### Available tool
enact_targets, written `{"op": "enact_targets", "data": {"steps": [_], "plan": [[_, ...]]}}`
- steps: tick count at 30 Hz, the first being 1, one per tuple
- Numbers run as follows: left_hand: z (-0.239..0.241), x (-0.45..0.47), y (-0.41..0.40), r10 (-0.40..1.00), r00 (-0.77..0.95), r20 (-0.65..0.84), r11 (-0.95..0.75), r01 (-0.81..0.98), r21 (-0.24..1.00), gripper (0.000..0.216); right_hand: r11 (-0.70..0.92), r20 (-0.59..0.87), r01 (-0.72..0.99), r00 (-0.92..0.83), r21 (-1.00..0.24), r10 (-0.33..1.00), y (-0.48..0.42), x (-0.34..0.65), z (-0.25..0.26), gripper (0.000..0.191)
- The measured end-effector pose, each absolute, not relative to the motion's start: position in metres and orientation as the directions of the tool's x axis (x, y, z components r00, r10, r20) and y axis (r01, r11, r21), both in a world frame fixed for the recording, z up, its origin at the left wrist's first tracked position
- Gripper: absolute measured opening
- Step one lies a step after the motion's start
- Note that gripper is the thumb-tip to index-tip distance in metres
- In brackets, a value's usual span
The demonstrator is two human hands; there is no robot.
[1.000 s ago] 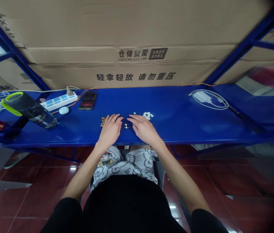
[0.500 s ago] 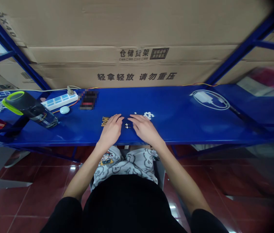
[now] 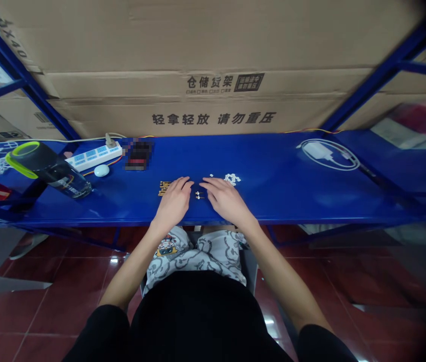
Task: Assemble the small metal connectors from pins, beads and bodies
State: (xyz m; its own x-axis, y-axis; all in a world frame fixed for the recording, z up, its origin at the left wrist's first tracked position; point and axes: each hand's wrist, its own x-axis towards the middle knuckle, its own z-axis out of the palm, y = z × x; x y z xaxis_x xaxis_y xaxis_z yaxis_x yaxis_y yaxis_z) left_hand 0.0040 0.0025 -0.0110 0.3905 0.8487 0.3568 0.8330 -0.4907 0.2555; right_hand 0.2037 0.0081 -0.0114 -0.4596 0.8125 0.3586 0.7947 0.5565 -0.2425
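My left hand (image 3: 175,197) rests palm down on the blue shelf top (image 3: 273,196), its fingers stretched forward and holding nothing visible. A group of small brass-coloured pieces (image 3: 164,188) lies against its outer side, partly covered by it. My right hand (image 3: 223,195) lies opposite in the same way, fingers extended. Between the two hands are a couple of small brass-coloured pieces with white parts on them (image 3: 198,195), touched by neither hand. Just beyond my right hand sits a cluster of small white pieces (image 3: 233,178), with a single white piece (image 3: 211,175) apart from it.
To the left stand a dark water bottle (image 3: 52,168) with a green strap, a white power strip (image 3: 95,157), a pale rounded object (image 3: 101,171) and a pixelated dark item (image 3: 139,155). A white charger with coiled cable (image 3: 316,150) lies right. Cardboard (image 3: 213,40) backs the shelf.
Both hands keep the same pose and place. The whole view has shifted very slightly; none of the small pieces has visibly moved.
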Motion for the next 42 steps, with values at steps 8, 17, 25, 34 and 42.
{"op": "enact_targets", "data": {"steps": [8, 17, 25, 34, 42], "plan": [[-0.0085, 0.0037, 0.0021, 0.852, 0.395, 0.345, -0.492, 0.829, 0.267, 0.038, 0.559, 0.358, 0.788, -0.459, -0.258, 0.813, 0.0081, 0.2034, -0.0106, 0.043], [-0.009, 0.0032, 0.0027, 0.853, 0.4, 0.336, -0.493, 0.827, 0.269, 0.039, 0.56, 0.339, 0.795, -0.473, -0.235, 0.813, 0.0088, 0.2043, -0.012, 0.043], [-0.0091, 0.0032, 0.0021, 0.849, 0.398, 0.347, -0.496, 0.825, 0.269, 0.038, 0.561, 0.378, 0.799, -0.461, -0.217, 0.802, 0.0085, 0.204, -0.0116, 0.042], [-0.0135, 0.002, 0.0048, 0.842, 0.396, 0.366, -0.504, 0.819, 0.274, 0.037, 0.276, 0.499, 0.946, -0.16, -0.168, 0.852, 0.0065, 0.2033, -0.0124, 0.043], [-0.0134, 0.0027, 0.0033, 0.847, 0.392, 0.359, -0.498, 0.82, 0.282, 0.036, 0.278, 0.451, 0.949, -0.186, -0.147, 0.873, 0.0076, 0.2023, -0.0139, 0.037]]}}
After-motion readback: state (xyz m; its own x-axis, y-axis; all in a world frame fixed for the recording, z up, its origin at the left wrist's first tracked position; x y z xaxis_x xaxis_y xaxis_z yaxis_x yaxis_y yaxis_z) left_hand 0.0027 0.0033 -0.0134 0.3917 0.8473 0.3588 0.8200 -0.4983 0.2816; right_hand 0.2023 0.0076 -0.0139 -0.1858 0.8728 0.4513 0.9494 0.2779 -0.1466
